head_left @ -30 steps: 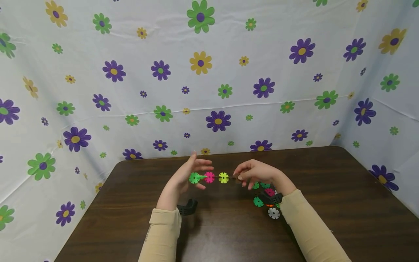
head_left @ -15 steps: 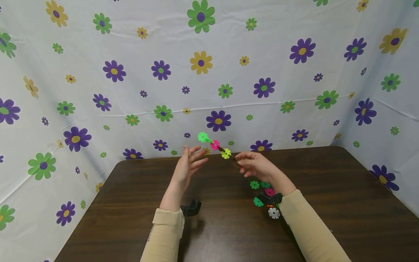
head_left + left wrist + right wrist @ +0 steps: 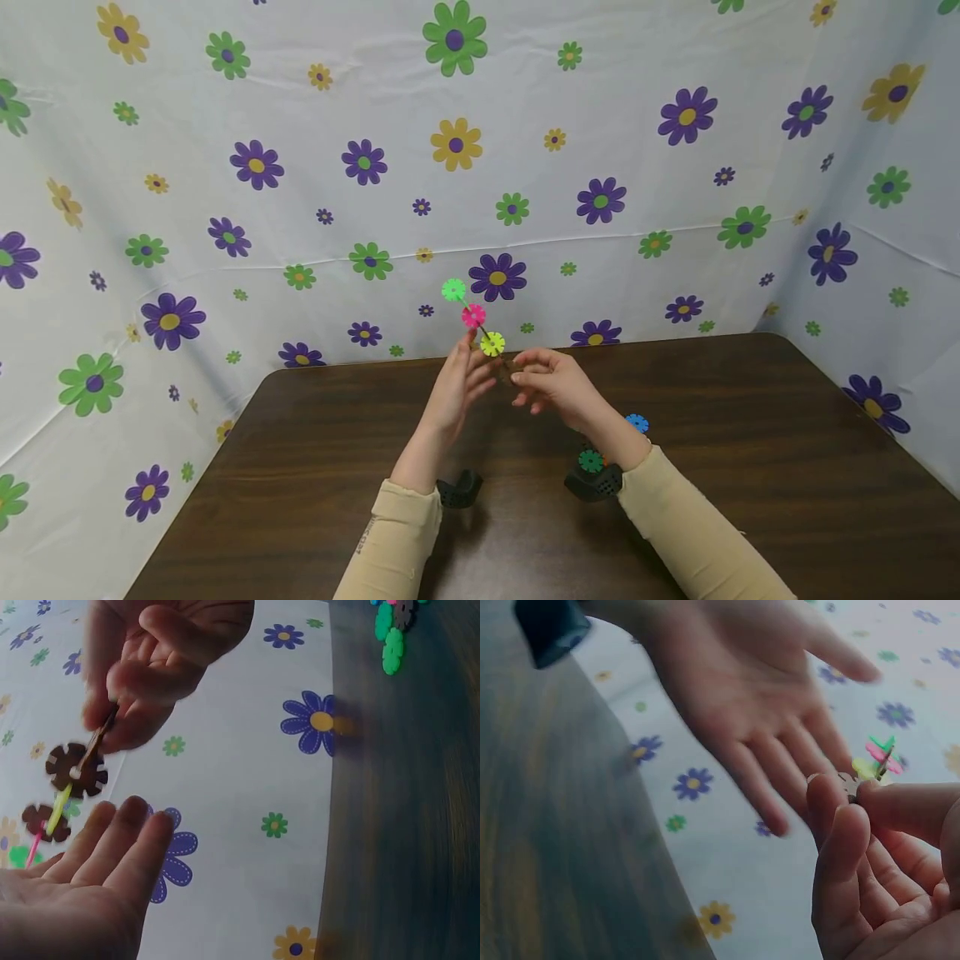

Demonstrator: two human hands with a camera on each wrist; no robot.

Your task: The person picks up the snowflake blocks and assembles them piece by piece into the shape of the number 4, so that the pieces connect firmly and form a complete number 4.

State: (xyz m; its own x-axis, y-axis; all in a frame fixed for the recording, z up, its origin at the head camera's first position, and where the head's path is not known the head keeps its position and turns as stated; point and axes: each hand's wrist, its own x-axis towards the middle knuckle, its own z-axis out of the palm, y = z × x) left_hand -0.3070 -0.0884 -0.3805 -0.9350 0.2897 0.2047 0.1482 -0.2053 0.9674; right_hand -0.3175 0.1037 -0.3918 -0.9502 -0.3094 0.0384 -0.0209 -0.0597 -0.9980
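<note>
My right hand (image 3: 561,390) pinches a brown notched disc at the lower end of a chain of interlocking discs, held above the table. Up from that end run a yellow disc (image 3: 492,343), a pink disc (image 3: 473,316) and a bright green disc (image 3: 453,289). The left wrist view shows further brown discs (image 3: 63,766) linked between the coloured ones. Beside the chain, my left hand (image 3: 450,393) is spread palm up with nearly straight fingers. Whether its fingertips touch the chain cannot be told.
Loose notched discs lie on the dark wooden table (image 3: 525,542) under my right forearm, among them a green disc (image 3: 591,461) and a blue disc (image 3: 637,423). A flower-print cloth (image 3: 540,300) hangs behind the table. A black wrist device (image 3: 460,489) sits at my left wrist.
The chain has risen from level over the table to a steep slant, its green end up. Lately both hands have come closer together, the right moving left and the left moving right.
</note>
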